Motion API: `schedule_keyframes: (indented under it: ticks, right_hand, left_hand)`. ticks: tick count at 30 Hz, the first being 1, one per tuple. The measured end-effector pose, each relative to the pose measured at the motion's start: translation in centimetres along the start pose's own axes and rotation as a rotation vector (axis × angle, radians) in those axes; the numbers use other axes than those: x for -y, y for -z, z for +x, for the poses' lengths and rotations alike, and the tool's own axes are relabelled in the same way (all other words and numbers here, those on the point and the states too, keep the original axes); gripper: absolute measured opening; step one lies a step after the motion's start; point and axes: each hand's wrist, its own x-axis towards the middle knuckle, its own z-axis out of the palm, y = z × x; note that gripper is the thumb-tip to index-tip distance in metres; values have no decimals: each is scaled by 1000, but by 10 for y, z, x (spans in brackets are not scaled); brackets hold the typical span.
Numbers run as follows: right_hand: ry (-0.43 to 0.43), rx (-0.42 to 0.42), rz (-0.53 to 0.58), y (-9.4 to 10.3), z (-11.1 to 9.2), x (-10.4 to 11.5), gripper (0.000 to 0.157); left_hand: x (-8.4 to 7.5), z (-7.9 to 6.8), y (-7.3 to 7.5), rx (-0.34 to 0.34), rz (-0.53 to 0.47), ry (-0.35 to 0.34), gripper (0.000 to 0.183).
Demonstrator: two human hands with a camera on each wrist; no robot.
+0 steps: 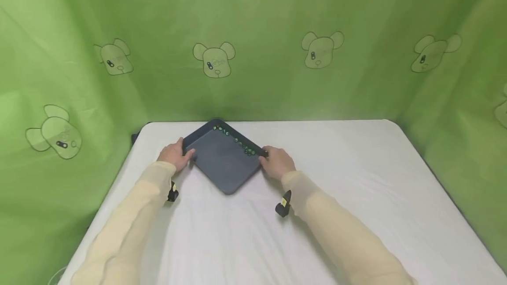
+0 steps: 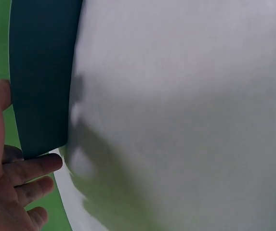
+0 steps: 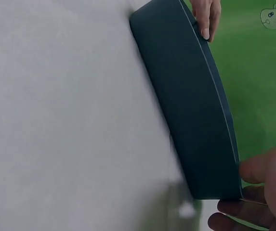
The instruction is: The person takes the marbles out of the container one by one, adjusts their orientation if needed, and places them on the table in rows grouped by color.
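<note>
A dark grey-blue rectangular tray (image 1: 223, 166) is held turned cornerwise at the far side of the table. My left hand (image 1: 174, 155) grips its left corner, thumb over the rim and fingers against the outside. At the right corner my right hand (image 1: 279, 162) grips the tray in the same way. Small green, shiny, roundish pieces, several of them (image 1: 249, 151), lie along the inside of the far right wall, bunched near my right hand. In the left wrist view the tray's outer wall (image 2: 44, 72) runs down to my fingers. The right wrist view shows another outer side (image 3: 190, 106) close over the tablecloth.
A white cloth (image 1: 356, 179) covers the table. Green curtains (image 1: 269, 91) printed with bear faces stand behind it and at both sides. Each wrist carries a small black camera, such as the one on the right (image 1: 283, 205). A pale cable (image 1: 57, 274) shows at lower left.
</note>
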Motion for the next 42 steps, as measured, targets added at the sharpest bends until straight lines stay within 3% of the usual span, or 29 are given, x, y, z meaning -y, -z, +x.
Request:
schedule_keyframes:
  ticks: [9, 16, 23, 35, 42]
  right_hand:
    - [-23, -23, 47, -1, -1, 0, 37]
    - [-18, -25, 67, 2, 3, 1, 30]
    - [-27, -22, 77, 3, 5, -1, 21]
    - [32, 23, 48, 14, -31, 3, 20]
    - [3, 103, 85, 9, -56, -1, 25]
  left_hand:
    - [-1, -6, -5, 10, -76, 36, 71]
    - [-8, -6, 3, -26, -126, 50, 70]
    - [-13, -4, 6, 2, -159, 64, 70]
    - [-18, -12, 8, 19, -194, 52, 69]
    - [-24, -19, 1, 28, -229, 10, 67]
